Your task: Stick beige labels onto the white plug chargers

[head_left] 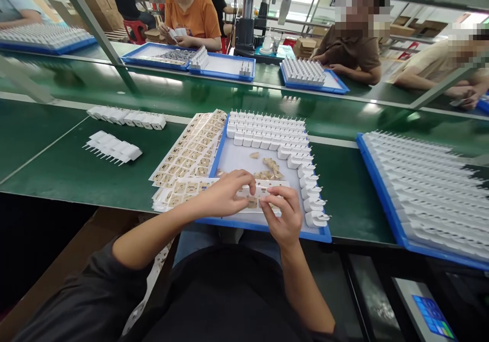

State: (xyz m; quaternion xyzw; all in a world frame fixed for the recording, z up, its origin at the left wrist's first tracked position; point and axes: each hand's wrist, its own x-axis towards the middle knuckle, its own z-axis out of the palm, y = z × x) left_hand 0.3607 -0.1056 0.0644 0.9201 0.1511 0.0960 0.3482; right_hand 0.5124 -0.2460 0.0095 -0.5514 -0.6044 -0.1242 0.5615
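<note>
My left hand (231, 193) is over a sheet of beige stickers (251, 203), its curled index finger and thumb apart. Whether it presses on the sheet is hidden. Just to the right, my right hand (284, 212) has thumb and index tips brought together near the sheet's right part; anything between them is too small to make out. The sheet lies across the front of a blue-rimmed tray (263, 226). White plug adapters (267, 133) with metal pins stand in rows along the tray's back and right side. Crumpled beige scraps (271, 167) lie in its middle.
More sticker sheets (187, 151) are stacked left of the tray. Two groups of white adapters (112, 147) lie farther left on the green table (49, 163). A full adapter tray (431, 194) stands at right. Co-workers sit across the bench behind other trays (313, 74).
</note>
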